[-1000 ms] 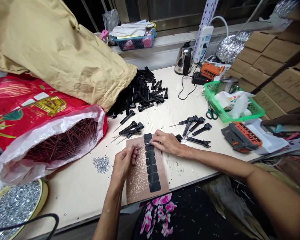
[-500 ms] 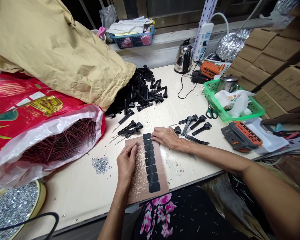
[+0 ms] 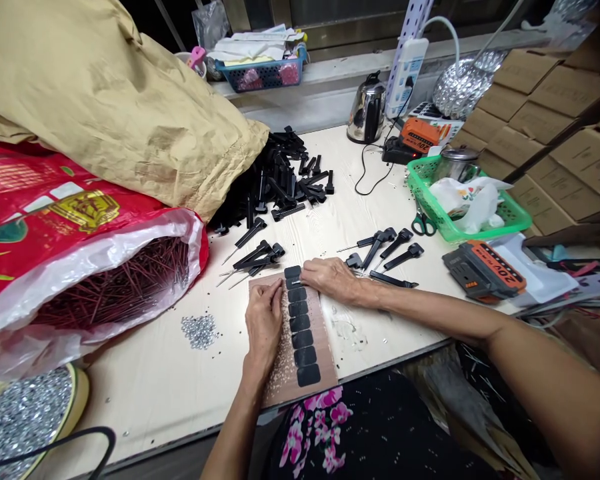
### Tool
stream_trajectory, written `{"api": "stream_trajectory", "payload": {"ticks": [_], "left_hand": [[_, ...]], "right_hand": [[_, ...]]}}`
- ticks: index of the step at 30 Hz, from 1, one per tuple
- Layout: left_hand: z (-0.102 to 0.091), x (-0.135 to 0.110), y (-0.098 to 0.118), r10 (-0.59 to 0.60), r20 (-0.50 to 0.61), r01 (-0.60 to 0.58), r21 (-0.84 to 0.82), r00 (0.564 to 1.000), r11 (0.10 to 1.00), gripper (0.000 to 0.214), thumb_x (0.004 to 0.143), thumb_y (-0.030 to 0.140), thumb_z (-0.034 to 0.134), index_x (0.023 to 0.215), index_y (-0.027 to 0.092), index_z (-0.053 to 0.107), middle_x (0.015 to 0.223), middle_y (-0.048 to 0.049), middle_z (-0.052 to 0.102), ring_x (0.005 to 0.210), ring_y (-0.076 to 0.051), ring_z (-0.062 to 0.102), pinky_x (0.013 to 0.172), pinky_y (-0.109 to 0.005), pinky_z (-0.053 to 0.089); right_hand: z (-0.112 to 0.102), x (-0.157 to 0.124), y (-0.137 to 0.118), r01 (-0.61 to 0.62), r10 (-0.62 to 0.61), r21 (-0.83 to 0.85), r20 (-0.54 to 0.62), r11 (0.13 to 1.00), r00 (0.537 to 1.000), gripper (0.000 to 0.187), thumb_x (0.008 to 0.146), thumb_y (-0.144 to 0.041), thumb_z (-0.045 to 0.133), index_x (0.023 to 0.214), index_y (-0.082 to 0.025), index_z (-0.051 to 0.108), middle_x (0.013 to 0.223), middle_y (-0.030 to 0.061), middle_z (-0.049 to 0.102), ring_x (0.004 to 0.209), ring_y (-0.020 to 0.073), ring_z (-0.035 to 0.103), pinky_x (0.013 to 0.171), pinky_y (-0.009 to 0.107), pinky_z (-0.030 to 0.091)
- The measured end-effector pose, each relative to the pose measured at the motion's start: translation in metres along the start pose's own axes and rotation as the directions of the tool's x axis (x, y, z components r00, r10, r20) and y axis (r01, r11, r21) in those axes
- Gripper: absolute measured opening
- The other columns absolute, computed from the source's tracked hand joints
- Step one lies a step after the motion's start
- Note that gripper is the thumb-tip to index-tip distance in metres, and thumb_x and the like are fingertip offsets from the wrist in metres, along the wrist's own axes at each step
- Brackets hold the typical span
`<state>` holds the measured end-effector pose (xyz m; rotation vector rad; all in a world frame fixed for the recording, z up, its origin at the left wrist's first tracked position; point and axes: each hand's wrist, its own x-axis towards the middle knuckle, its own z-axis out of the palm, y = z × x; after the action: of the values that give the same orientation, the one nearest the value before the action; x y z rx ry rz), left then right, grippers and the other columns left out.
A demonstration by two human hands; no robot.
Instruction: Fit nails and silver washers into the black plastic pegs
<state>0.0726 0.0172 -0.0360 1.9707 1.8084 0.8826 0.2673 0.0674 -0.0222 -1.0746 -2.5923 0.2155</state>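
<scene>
A brown board (image 3: 275,393) lies at the table's front edge with a column of black rounded-square pads (image 3: 300,323) on it. My right hand (image 3: 330,281) comes in from the right, its fingers closed at the upper pads. A small silvery piece (image 3: 296,283) shows at its fingertips. On the board's left side my left hand (image 3: 263,323) is in a pinch, thumb against fingers; anything between them is hidden. Small clear beads (image 3: 199,331) lie in a patch to its left. Black plastic parts with thin metal pins (image 3: 260,256) rest beyond the board, and similar parts (image 3: 403,257) lie to the right.
A red bag (image 3: 95,200) of thin reddish rods and a yellow tub (image 3: 80,393) of beads stand left. Behind are a tan sack (image 3: 170,127) and heaped black parts (image 3: 280,173). A kettle (image 3: 367,110), green basket (image 3: 450,230), scissors (image 3: 424,225) and battery (image 3: 484,270) sit right.
My left hand has moved right and slightly up, closer to the pads and to my right hand. The right hand stays almost in place at the upper pads.
</scene>
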Motion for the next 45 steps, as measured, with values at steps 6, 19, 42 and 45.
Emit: {"api": "stream_trajectory", "payload": {"ticks": [6,19,42,45], "left_hand": [[-0.002,-0.001,0.002,-0.04,-0.09,0.038,-0.031,0.995,0.999,0.033,0.09,0.031,0.047,0.108,0.014,0.068,0.083,-0.0052,0.058,0.073,-0.017,0.057,0.071,-0.031,0.048],[-0.003,-0.001,-0.001,-0.133,-0.169,0.112,-0.126,0.977,0.986,0.031,0.089,0.035,0.048,0.105,0.017,0.068,0.096,-0.0056,0.066,0.09,-0.018,0.062,0.086,-0.032,0.046],[-0.005,-0.002,0.002,-0.166,-0.188,0.137,-0.158,0.968,0.978,0.035,0.089,0.04,0.047,0.104,0.017,0.069,0.098,-0.0062,0.067,0.094,-0.019,0.061,0.089,-0.032,0.045],[-0.004,-0.002,0.001,-0.166,-0.195,0.134,-0.166,0.967,0.977,0.035,0.089,0.039,0.047,0.104,0.017,0.068,0.099,-0.0065,0.067,0.095,-0.019,0.061,0.09,-0.032,0.044]], "right_hand": [[0.004,-0.006,-0.002,0.076,-0.075,0.019,-0.053,0.997,0.996,0.026,0.097,-0.025,0.043,0.079,-0.014,0.06,0.077,0.0018,0.055,0.069,0.011,0.045,0.053,0.024,0.026],[0.003,-0.023,-0.004,0.337,-0.343,0.094,0.049,0.937,0.938,0.03,0.096,-0.007,0.029,0.084,-0.013,0.055,0.075,-0.0001,0.052,0.067,0.0086,0.043,0.051,0.018,0.037],[-0.003,-0.001,0.013,0.074,-0.079,0.159,0.023,0.985,0.997,0.025,0.097,-0.027,0.041,0.081,-0.014,0.055,0.082,0.003,0.053,0.075,0.0119,0.046,0.059,0.023,0.039],[0.003,-0.009,0.004,0.058,-0.06,0.152,0.005,0.987,0.998,0.025,0.098,-0.026,0.039,0.082,-0.014,0.054,0.082,0.0027,0.052,0.075,0.012,0.046,0.056,0.022,0.039]]}}
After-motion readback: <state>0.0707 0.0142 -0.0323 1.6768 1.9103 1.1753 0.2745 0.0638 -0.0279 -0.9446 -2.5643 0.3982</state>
